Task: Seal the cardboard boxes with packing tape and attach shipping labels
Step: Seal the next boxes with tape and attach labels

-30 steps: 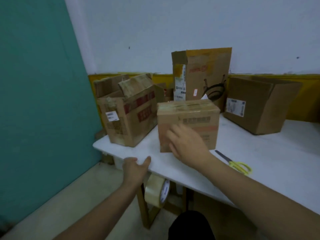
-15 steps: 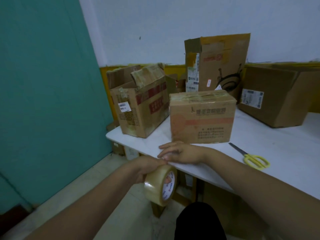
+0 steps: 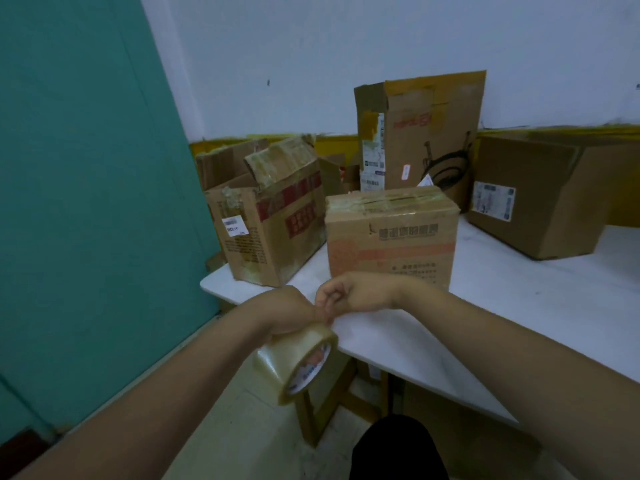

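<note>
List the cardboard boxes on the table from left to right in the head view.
Open box with red print → taped box → tall box → box with white label.

A makeshift packing room: used cardboard boxes (image 3: 391,237) crowd a white table (image 3: 554,306).

The bench (image 3: 519,306) is white. The tape roll (image 3: 294,355) is clear with a yellowish tone, and its core has red and blue print. The closed box (image 3: 391,237) is brown with an orange-red band and dark characters. The open box (image 3: 270,230) is brown with red blocks of print. The tall box (image 3: 433,133) is brown with black line drawing. The side wall (image 3: 86,168) is teal, the back wall (image 3: 311,46) pale blue-white.
</note>
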`<action>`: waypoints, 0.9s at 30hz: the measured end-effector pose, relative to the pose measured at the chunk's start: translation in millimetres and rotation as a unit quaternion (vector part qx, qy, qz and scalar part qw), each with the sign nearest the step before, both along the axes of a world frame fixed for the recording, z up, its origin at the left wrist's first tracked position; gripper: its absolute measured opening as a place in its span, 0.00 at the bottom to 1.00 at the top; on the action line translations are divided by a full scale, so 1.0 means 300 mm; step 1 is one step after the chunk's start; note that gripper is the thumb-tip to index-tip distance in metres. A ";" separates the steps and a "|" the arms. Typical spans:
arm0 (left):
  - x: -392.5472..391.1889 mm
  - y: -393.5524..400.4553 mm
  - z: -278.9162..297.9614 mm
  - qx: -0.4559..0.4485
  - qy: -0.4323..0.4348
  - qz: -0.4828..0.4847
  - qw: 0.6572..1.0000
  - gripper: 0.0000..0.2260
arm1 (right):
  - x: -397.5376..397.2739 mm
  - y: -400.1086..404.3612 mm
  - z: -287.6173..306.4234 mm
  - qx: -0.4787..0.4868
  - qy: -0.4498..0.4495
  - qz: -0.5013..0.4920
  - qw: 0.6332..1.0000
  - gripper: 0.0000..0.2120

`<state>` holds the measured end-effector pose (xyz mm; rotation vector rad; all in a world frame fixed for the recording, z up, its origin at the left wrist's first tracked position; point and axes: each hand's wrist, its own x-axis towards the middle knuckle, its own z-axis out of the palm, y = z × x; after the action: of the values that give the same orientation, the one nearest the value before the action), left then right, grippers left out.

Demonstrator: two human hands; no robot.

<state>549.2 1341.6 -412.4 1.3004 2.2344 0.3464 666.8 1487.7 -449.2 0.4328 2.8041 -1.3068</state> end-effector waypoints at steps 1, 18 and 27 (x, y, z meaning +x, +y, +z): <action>-0.004 -0.002 0.016 0.021 -0.010 -0.003 1.000 0.19 | 0.022 0.000 0.035 -0.003 0.015 -0.013 1.000 0.05; 0.300 0.243 0.058 0.378 -0.322 0.092 0.863 0.24 | 0.225 0.227 0.521 0.289 0.076 -0.237 0.924 0.03; 0.382 0.259 -0.017 0.443 -0.270 0.128 0.845 0.35 | 0.151 0.281 0.506 0.350 0.053 -0.229 0.907 0.01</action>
<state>663.9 1419.3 -417.4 1.0614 1.7515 1.7679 712.1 1571.9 -297.4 1.1136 3.3199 -0.2658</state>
